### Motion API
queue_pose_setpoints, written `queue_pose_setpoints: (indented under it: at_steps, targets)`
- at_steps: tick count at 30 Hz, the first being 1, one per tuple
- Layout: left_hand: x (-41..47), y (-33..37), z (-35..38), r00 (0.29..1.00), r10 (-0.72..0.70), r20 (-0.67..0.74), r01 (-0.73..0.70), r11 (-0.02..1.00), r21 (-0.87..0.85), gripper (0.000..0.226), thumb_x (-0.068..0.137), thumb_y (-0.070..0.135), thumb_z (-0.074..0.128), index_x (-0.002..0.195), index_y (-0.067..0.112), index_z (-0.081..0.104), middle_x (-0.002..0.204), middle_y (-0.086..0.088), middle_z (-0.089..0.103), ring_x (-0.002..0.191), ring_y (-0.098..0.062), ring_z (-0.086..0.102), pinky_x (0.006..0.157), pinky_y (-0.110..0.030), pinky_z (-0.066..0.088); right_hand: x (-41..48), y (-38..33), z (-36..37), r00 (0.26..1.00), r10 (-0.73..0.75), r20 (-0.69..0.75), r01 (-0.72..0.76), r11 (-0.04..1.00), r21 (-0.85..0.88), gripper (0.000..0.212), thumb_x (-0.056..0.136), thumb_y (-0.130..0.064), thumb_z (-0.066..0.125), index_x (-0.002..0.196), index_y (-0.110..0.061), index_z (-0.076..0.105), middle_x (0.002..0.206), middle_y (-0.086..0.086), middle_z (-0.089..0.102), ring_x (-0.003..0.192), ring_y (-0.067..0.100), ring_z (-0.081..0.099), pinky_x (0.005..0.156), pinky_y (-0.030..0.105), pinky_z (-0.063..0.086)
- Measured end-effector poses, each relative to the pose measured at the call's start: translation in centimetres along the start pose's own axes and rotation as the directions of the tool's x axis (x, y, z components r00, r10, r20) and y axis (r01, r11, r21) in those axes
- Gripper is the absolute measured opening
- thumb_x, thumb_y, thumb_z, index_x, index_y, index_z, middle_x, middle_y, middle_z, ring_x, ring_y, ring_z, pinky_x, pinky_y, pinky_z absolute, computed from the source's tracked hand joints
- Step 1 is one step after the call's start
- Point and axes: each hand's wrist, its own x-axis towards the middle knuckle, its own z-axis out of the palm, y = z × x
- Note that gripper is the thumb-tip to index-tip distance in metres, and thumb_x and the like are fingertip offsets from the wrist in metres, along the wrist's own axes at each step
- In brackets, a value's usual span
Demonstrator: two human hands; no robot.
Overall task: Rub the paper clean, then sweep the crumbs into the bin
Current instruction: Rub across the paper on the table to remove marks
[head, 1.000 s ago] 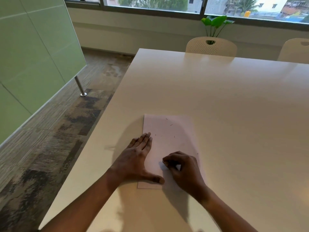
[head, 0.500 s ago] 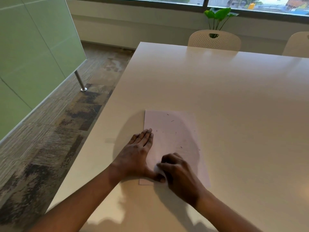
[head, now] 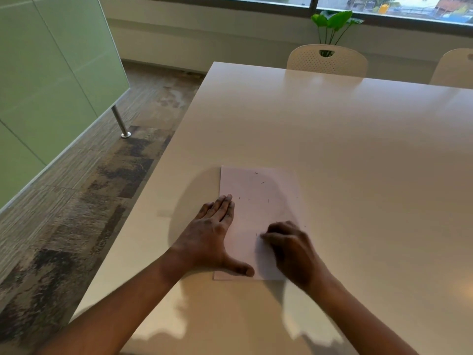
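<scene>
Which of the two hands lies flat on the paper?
The left hand: it is spread flat on the left edge of the paper; the right hand is curled.

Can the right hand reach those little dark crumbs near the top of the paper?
Probably yes: the right hand is on the paper, and only bare paper lies between it and the crumbs.

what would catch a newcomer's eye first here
First, the sheet of paper on the white table, near its left edge: the left hand lies flat on the paper's left side and the right hand, fingers curled and blurred, sits on its lower right. Then the dark crumbs scattered over its upper half, and the green plant behind a white chair at the far side.
</scene>
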Motion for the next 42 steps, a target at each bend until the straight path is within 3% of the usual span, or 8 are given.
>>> queue_pose_setpoints:
  at_steps: [3, 9, 13, 19, 25, 31, 35, 42]
  targets:
    - [0.0, 0.0, -0.1, 1.000, -0.002, -0.004, 0.002, 1.000, -0.002, 0.164, 0.039, 0.112, 0.036, 0.160, 0.011, -0.008, 0.168, -0.005, -0.013, 0.154, -0.015, -0.016, 0.125, -0.036, -0.004, 0.1, 0.7, -0.3, 0.986, 0.134, -0.102, -0.141, 0.988, -0.066, 0.024, 0.087, -0.001, 0.071, 0.106, -0.014, 0.078, 0.107, 0.006, 0.071, 0.097, 0.026, 0.064, 0.083, 0.035, 0.055]
    - [0.0, 0.0, 0.1, 1.000, 0.005, -0.010, -0.005, 1.000, 0.008, 0.162, 0.040, 0.112, 0.036, 0.159, 0.011, -0.008, 0.168, -0.004, -0.013, 0.153, -0.014, -0.017, 0.121, -0.032, -0.010, -1.2, -1.3, 0.8, 0.993, -0.113, 0.034, 0.111, 0.993, 0.048, 0.018, 0.090, -0.006, 0.069, 0.104, -0.014, 0.078, 0.101, 0.003, 0.071, 0.091, 0.021, 0.061, 0.079, 0.028, 0.051]
    - [0.0, -0.1, 0.1, 1.000, 0.001, -0.002, -0.001, 1.000, 0.003, 0.163, 0.039, 0.112, 0.037, 0.159, 0.012, -0.009, 0.168, -0.003, -0.016, 0.153, -0.014, -0.017, 0.124, -0.035, -0.006, -0.2, 1.5, -0.8, 0.982, 0.154, -0.107, -0.163, 0.983, -0.085, 0.024, 0.089, 0.000, 0.069, 0.108, -0.012, 0.078, 0.108, 0.007, 0.071, 0.098, 0.027, 0.062, 0.084, 0.035, 0.054]
    - [-0.1, 0.0, -0.1, 1.000, 0.012, -0.012, -0.012, 1.000, 0.010, 0.162, 0.042, 0.111, 0.038, 0.160, 0.010, -0.006, 0.168, -0.005, -0.013, 0.152, -0.012, -0.018, 0.123, -0.033, -0.008, -1.9, -1.9, 1.2, 0.993, -0.114, 0.043, 0.111, 0.992, 0.068, 0.020, 0.096, -0.016, 0.060, 0.103, -0.020, 0.078, 0.100, -0.001, 0.068, 0.092, 0.016, 0.059, 0.080, 0.022, 0.048]
    - [-0.3, 0.2, -0.3, 1.000, 0.022, -0.016, -0.022, 1.000, 0.004, 0.159, 0.044, 0.111, 0.038, 0.160, 0.010, -0.005, 0.168, -0.004, -0.013, 0.153, -0.013, -0.017, 0.126, -0.039, 0.001, -0.7, 1.7, -0.3, 0.983, 0.129, -0.129, -0.136, 0.990, -0.047, 0.023, 0.088, 0.000, 0.071, 0.105, -0.013, 0.079, 0.103, 0.003, 0.072, 0.092, 0.022, 0.065, 0.081, 0.029, 0.054]
    - [-0.7, 1.0, -0.9, 0.980, 0.106, -0.172, -0.112, 0.993, -0.027, 0.138, 0.062, 0.102, 0.045, 0.159, 0.007, 0.020, 0.167, -0.004, 0.013, 0.155, -0.010, 0.003, 0.125, -0.036, 0.013, -1.3, 2.0, 0.2, 0.973, 0.149, -0.176, -0.151, 0.989, 0.000, 0.021, 0.089, -0.005, 0.073, 0.105, -0.016, 0.079, 0.103, -0.002, 0.071, 0.093, 0.014, 0.062, 0.082, 0.023, 0.051]
    - [-1.1, 2.8, -0.3, 0.975, 0.014, -0.224, -0.046, 0.989, -0.141, 0.127, 0.067, 0.099, 0.046, 0.155, 0.008, 0.033, 0.162, -0.005, 0.031, 0.151, -0.011, 0.022, 0.123, -0.035, 0.024, -1.2, 1.8, 0.3, 0.976, 0.137, -0.168, -0.139, 0.990, -0.001, 0.020, 0.089, -0.006, 0.072, 0.105, -0.017, 0.078, 0.103, -0.001, 0.071, 0.092, 0.014, 0.063, 0.082, 0.020, 0.047]
    - [-1.5, 3.5, 1.2, 0.985, -0.054, -0.164, 0.028, 0.987, -0.161, 0.123, 0.070, 0.100, 0.038, 0.157, 0.013, 0.031, 0.164, -0.003, 0.027, 0.153, -0.008, 0.014, 0.124, -0.028, 0.015, -1.2, -0.9, 0.7, 0.985, 0.089, -0.146, -0.082, 0.995, 0.054, 0.021, 0.092, -0.008, 0.069, 0.109, -0.016, 0.076, 0.101, -0.001, 0.068, 0.092, 0.014, 0.060, 0.079, 0.023, 0.050]
